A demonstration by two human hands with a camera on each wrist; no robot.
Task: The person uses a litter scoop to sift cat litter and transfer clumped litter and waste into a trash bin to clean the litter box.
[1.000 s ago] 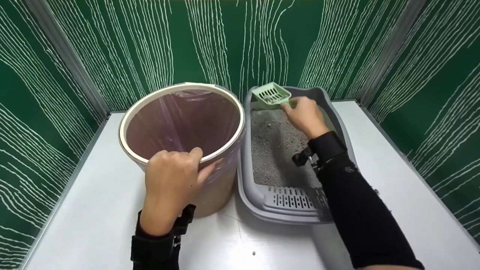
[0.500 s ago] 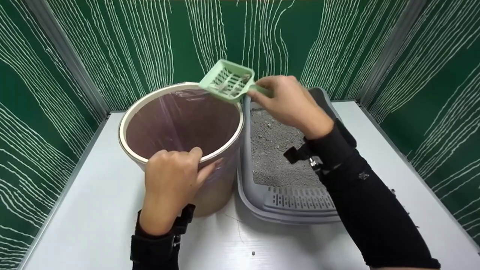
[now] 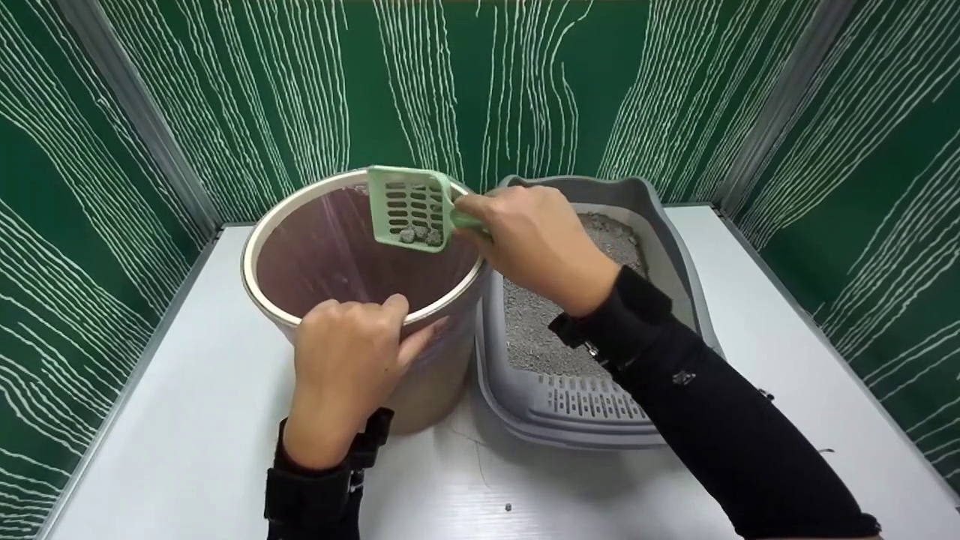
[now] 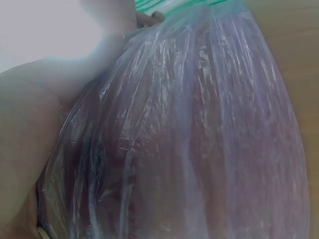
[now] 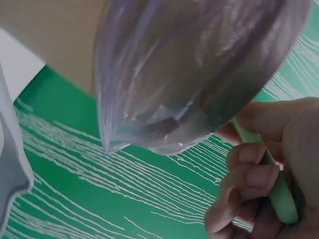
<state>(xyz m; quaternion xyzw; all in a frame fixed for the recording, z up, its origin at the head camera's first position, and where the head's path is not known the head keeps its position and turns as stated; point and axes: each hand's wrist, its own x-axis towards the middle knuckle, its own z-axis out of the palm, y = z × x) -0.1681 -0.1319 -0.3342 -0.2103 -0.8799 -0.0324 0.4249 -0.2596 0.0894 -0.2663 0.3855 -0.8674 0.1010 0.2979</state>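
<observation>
My right hand [image 3: 529, 236] grips the handle of a pale green slotted litter scoop [image 3: 386, 214], its head tilted over the mouth of a bin. Several grey clumps [image 3: 420, 235] lie along the scoop's lower edge. In the right wrist view, fingers curl round the green handle [image 5: 283, 199]. My left hand [image 3: 349, 360] grips the near rim of the lined trash bin [image 3: 259, 289], thumb down its outside. A clear purplish bag [image 4: 199, 129] drapes over the bin's outer wall in the left wrist view; the bin's floor is hidden.
Right of the bin stands a grey litter box [image 3: 517, 420] holding grey litter [image 3: 547, 337], with a slotted front ledge. One small crumb [image 3: 508, 508] lies on the white table [image 3: 195, 420]. Green walls [image 3: 420, 82] with white lines enclose the back and sides.
My right hand has carried the scoop left from above the litter box to over the bin, and its head has turned and tipped downward. The left hand stays on the rim.
</observation>
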